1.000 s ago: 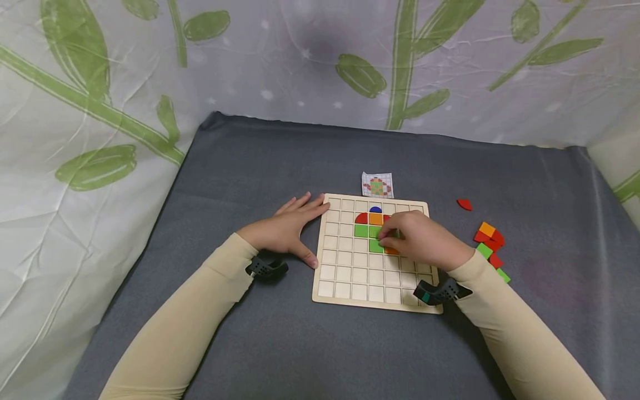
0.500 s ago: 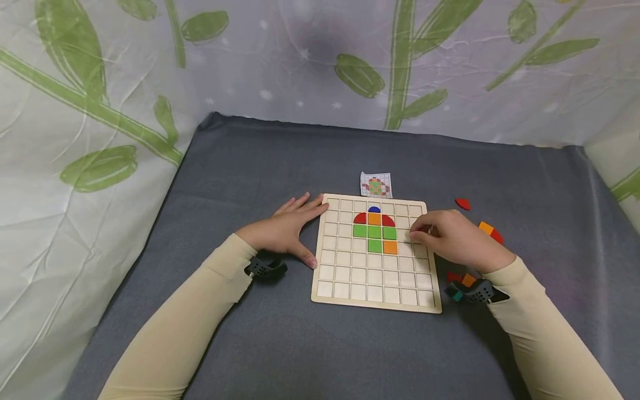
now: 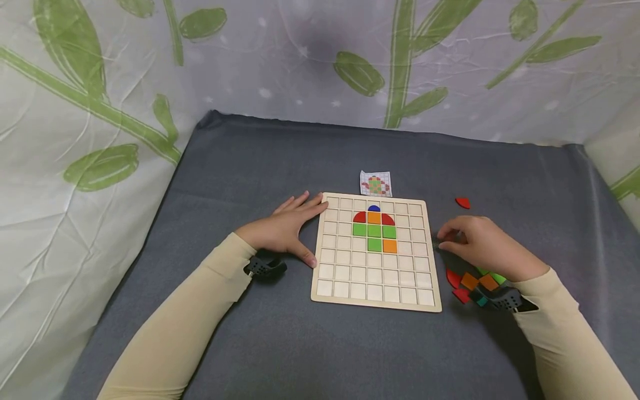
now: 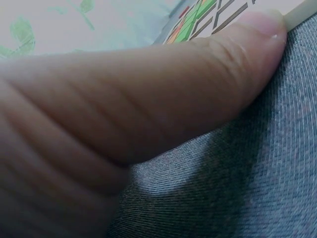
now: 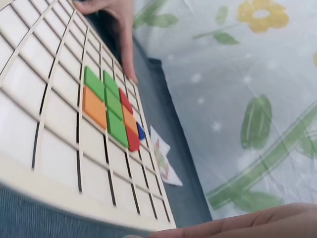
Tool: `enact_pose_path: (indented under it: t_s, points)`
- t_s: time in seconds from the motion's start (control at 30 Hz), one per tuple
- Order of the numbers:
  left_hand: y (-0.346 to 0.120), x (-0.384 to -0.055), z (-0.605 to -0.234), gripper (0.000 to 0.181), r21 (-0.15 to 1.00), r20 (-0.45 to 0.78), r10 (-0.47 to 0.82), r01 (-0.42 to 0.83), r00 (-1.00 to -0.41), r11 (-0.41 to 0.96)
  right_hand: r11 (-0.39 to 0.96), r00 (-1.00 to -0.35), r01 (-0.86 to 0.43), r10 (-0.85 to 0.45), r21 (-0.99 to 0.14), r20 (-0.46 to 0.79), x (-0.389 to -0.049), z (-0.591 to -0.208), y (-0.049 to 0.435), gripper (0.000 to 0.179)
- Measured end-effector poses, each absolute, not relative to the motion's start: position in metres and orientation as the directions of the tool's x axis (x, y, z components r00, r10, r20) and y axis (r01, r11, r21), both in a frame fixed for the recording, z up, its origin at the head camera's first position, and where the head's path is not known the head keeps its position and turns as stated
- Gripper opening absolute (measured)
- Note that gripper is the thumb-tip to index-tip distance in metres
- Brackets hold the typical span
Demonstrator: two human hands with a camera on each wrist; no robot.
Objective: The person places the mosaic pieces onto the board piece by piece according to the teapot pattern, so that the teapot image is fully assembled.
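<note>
A square wooden grid board [image 3: 350, 275] lies on the grey cloth. In its upper middle sit a blue half-round piece [image 3: 374, 208], red quarter-round pieces [image 3: 360, 217], and several green and orange squares [image 3: 374, 230]. My left hand [image 3: 282, 228] is spread at the board's left side, fingertips and thumb at the edge; the left wrist view shows the thumb [image 4: 198, 84] against the rim. Just past the board's right edge is my right hand [image 3: 485, 244], over the cloth, fingers bent loosely with no piece showing between them. In the right wrist view, only part of that hand [image 5: 257, 223] shows.
Loose red, orange [image 3: 470, 281] and green pieces lie right of the board, partly hidden under my right hand and wristband. One red quarter piece [image 3: 463, 203] lies apart, farther back. A small pattern card [image 3: 376, 184] lies behind the board. Printed curtains rise behind the cloth.
My right hand has moved right, from over the coloured pieces to beyond the board's right edge, uncovering the green and orange squares. My left hand stays at the left edge.
</note>
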State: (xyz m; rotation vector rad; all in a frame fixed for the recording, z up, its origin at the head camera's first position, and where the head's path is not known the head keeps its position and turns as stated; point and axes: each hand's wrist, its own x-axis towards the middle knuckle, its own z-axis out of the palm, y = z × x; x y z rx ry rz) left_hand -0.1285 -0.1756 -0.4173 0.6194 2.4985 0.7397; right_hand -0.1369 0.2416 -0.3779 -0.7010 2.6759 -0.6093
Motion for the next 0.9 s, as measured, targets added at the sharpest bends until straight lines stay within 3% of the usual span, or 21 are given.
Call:
enact_pose_path:
  t_s: [0.57, 0.9]
  points:
    - [-0.176, -0.128, -0.415, 0.135, 0.587, -0.288, 0.533, 0.293, -0.796, 0.755, 0.824, -0.859, -0.370, -0.479, -0.429, -0.179, -0.125, -0.383, 0.287, 0.008]
    - [-0.177, -0.128, -0.417, 0.136, 0.592, -0.288, 0.535, 0.291, -0.795, 0.752, 0.857, -0.879, -0.299, -0.419, -0.421, -0.229, -0.126, -0.385, 0.284, 0.020]
